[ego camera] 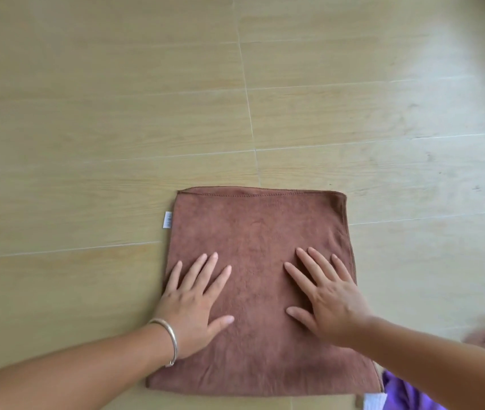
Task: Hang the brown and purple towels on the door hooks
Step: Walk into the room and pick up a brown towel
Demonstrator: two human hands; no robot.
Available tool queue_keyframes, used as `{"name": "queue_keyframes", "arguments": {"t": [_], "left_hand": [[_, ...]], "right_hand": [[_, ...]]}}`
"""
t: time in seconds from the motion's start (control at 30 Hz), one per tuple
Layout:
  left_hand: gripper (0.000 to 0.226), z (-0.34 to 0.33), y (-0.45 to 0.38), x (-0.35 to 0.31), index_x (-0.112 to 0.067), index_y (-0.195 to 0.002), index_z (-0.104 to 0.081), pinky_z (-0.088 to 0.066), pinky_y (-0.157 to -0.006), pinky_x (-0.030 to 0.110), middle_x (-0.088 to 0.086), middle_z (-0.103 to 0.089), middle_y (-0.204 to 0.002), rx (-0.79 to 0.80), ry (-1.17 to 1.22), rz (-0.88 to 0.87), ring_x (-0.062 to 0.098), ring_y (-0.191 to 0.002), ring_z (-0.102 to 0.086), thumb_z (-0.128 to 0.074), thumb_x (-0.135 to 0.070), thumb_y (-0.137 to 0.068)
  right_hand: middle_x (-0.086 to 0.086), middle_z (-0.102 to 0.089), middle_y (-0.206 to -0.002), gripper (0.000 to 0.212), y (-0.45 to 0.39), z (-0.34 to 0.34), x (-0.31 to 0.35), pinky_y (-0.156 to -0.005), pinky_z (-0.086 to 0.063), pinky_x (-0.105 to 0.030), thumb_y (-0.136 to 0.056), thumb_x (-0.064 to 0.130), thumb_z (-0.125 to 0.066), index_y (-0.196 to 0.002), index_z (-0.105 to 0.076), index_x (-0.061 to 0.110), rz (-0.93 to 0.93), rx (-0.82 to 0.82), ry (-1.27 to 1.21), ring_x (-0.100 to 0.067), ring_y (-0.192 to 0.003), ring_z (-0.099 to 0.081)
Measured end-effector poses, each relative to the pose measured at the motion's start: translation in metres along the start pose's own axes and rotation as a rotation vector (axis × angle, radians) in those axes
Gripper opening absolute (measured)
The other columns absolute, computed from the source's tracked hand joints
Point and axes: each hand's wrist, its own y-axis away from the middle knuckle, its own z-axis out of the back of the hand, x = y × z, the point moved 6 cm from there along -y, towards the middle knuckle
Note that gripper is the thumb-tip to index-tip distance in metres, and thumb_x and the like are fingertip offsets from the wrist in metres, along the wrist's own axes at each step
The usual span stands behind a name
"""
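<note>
Pressing both left hand (194, 303) and right hand (328, 303), fingers spread flat, on brown towel (260, 229) lying on floor (102, 113); purple towel (403, 393) peeking at bottom-right edge. Risking lifting badly, unfolding, or slipping off hooks unseen.

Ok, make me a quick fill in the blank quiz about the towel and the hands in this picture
1. Both hands lie flat on the ____ towel.
2. The bracelet sits on the ____ wrist.
3. A white tag sticks out from the towel's ____ edge.
4. The ____ towel peeks in at the bottom right corner.

Missing words: brown; left; left; purple
</note>
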Motion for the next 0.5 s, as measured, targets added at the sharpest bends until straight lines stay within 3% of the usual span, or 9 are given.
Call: {"name": "queue_keyframes", "arguments": {"t": [0.03,0.2,0.37,0.5], "left_hand": [[0.083,0.001,-0.004,0.004,-0.032,-0.152,-0.002,-0.002,-0.116,0.051,0.005,0.002,-0.161,-0.014,-0.020,-0.008,0.023,-0.148,-0.001,-0.020,-0.076,-0.084],[0.082,0.010,-0.045,0.041,-0.041,-0.141,0.031,0.009,-0.115,0.052,0.001,0.024,-0.157,-0.015,-0.089,0.038,0.019,-0.145,0.020,0.001,-0.082,-0.077],[0.081,0.027,-0.067,0.057,-0.040,-0.145,0.023,0.006,-0.116,0.052,0.003,0.021,-0.159,0.023,-0.088,0.115,0.020,-0.146,0.017,0.001,-0.079,-0.077],[0.077,0.021,-0.031,0.035,-0.040,-0.149,0.009,-0.002,-0.117,0.053,0.004,0.009,-0.161,0.007,-0.101,-0.061,0.021,-0.148,0.008,-0.010,-0.075,-0.083]], "right_hand": [[-0.005,-0.015,-0.160,0.079,-0.004,-0.001,-0.002,-0.116,-0.017,-0.054,-0.088,0.074,-0.020,-0.152,-0.021,0.029,0.001,0.006,0.008,-0.026,-0.148,-0.011],[-0.003,0.000,-0.162,0.082,-0.045,0.016,-0.014,-0.119,-0.004,-0.050,-0.085,0.077,-0.006,-0.153,-0.004,0.033,-0.036,-0.009,0.058,-0.023,-0.148,0.002],[-0.005,-0.004,-0.162,0.080,-0.073,0.035,-0.017,-0.119,-0.006,-0.050,-0.087,0.073,-0.007,-0.154,-0.007,0.029,-0.052,-0.057,0.064,-0.024,-0.148,0.000],[-0.007,-0.017,-0.160,0.072,-0.041,0.023,-0.003,-0.118,-0.015,-0.048,-0.091,0.067,-0.023,-0.152,-0.023,0.028,0.082,-0.107,0.012,-0.024,-0.148,-0.011]]}}
